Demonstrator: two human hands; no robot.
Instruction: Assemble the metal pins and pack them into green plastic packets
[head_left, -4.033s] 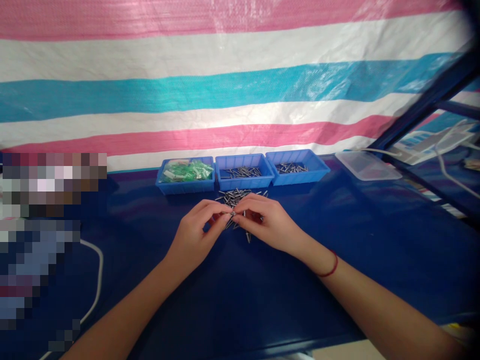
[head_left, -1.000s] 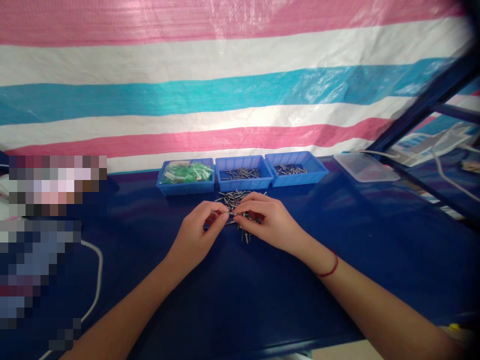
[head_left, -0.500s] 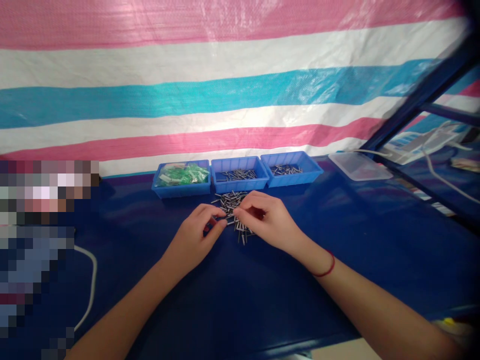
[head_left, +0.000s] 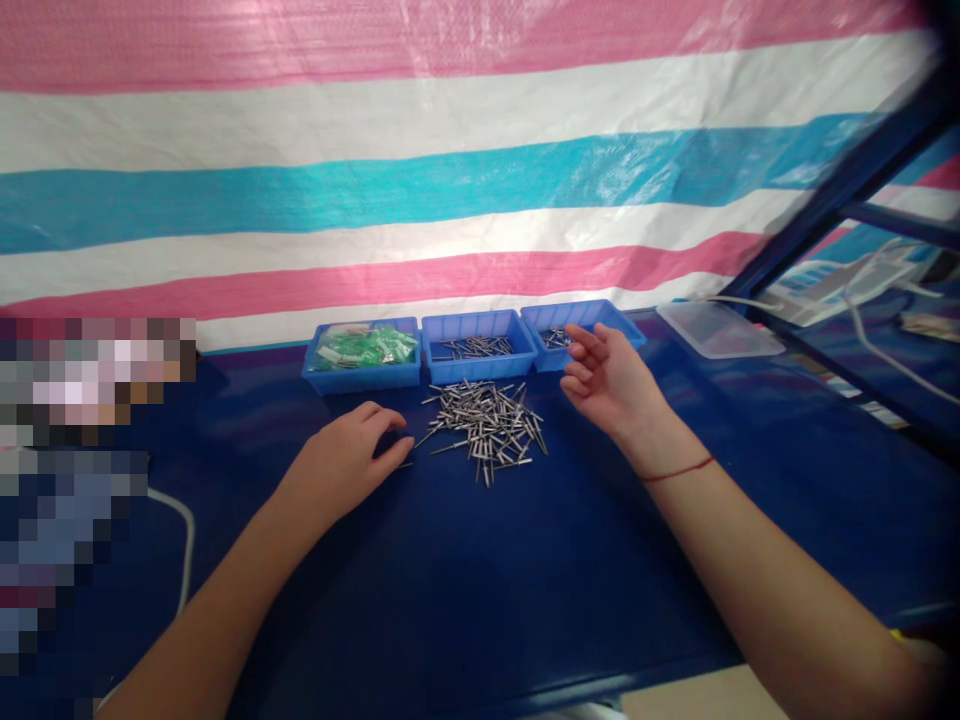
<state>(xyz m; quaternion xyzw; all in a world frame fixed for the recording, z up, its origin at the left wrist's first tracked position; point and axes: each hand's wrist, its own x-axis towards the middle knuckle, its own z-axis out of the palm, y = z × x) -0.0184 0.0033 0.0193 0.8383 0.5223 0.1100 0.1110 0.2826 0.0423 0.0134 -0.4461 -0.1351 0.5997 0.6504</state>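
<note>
A loose pile of silver blind rivets (head_left: pixel 487 425) lies on the dark blue table. To its left, my left hand (head_left: pixel 341 455) hovers low with thumb and fingers apart, holding nothing that I can see; a thin metal piece shows beside the thumb tip. My right hand (head_left: pixel 611 385) is raised at the front of the right blue bin (head_left: pixel 630 335), palm turned inward and fingers loosely bent and apart, with nothing visible in them. It covers part of that bin, where some rivets show. The middle blue bin (head_left: pixel 480 372) also has rivets in it.
A left blue bin (head_left: pixel 364 380) contains green and clear plastic packets (head_left: pixel 367 347). On the right, a clear plastic lid (head_left: pixel 720 332) lies near a blue metal frame (head_left: pixel 832 210). A white cable (head_left: pixel 187 540) runs along the left. A striped sheet (head_left: pixel 450 190) hangs behind the bins.
My hands have parted from over the pile. The right one has moved right and up to the right bin and opened; the left one has drawn back left, uncovering the rivets.
</note>
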